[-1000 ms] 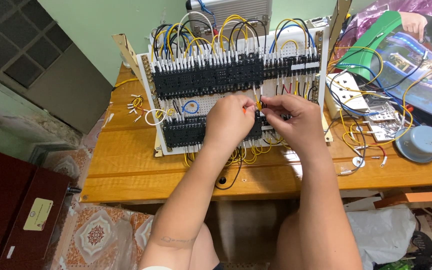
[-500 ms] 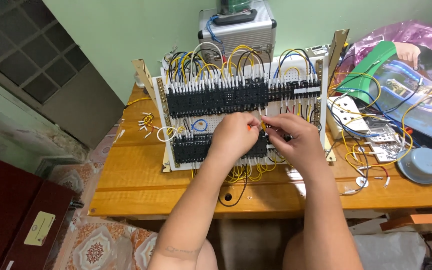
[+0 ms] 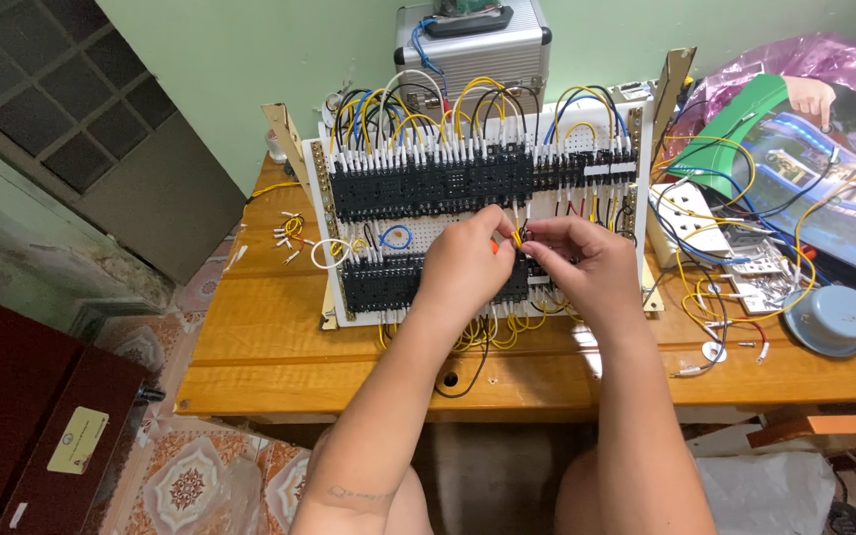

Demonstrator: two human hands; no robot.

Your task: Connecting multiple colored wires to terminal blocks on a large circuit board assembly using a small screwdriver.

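Floor box: a dark red box [image 3: 22, 436] sits low on the far left, beside the table.
Table: a brown wooden table [image 3: 250, 347] holds everything else.
Loose wire bits: small yellow and white wire pieces [image 3: 289, 236] lie on the table, just left of the board.
Board: a white wiring board [image 3: 418, 230] leans up at the back of the table – rows of black blocks run across it, with yellow, blue, black and white wires looped over the top.
Left hand: the left hand [image 3: 463, 266] is in front of the middle of the board, fingers bent in and pinched on a thin yellow wire [image 3: 517, 238].
Yellow wire: it sticks out between the two hands, right against the board, between the top and bottom rows of black blocks.
Right hand: the right hand [image 3: 582, 267] is just beside the left one – its fingertips are pinched on the same yellow wire.
Silver case: a grey metal case [image 3: 478, 50] stands behind the board.
Right side: a tangle of wires [image 3: 735, 267] and a round grey lid [image 3: 832, 317] lie on the table, well apart from the hands.
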